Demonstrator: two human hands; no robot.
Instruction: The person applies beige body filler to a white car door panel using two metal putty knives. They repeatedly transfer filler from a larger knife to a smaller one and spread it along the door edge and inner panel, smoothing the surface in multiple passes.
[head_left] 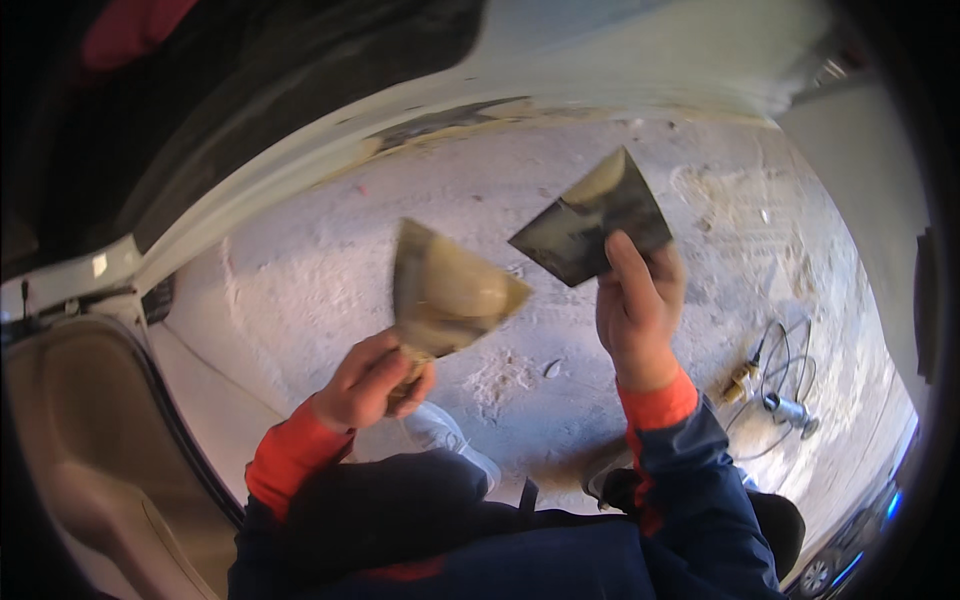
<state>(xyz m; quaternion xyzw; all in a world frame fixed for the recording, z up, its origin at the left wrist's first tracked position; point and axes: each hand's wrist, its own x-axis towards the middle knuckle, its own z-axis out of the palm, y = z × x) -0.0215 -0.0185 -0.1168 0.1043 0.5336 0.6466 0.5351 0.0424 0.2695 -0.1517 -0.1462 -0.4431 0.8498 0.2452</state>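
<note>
My left hand (372, 380) is closed round the handle of a putty knife (412, 338), its wide blade smeared with tan filler paste (465, 285). That blade is slightly blurred and tilts toward the right. In my right hand (642, 310) I grip a dark flat spreader (600, 235), thumb on its face and fingers behind it. A patch of tan paste (600, 182) lies along the spreader's far edge. The two blades are held apart above the floor, with a small gap between them.
A pale car body panel (330, 180) with a bare, patched lower edge curves across the far side. An open door with a brown inner trim (80, 420) stands at left. On the dusty floor (300, 290) at right lie a grey cylindrical tool (787, 410) and a looped cord (785, 350).
</note>
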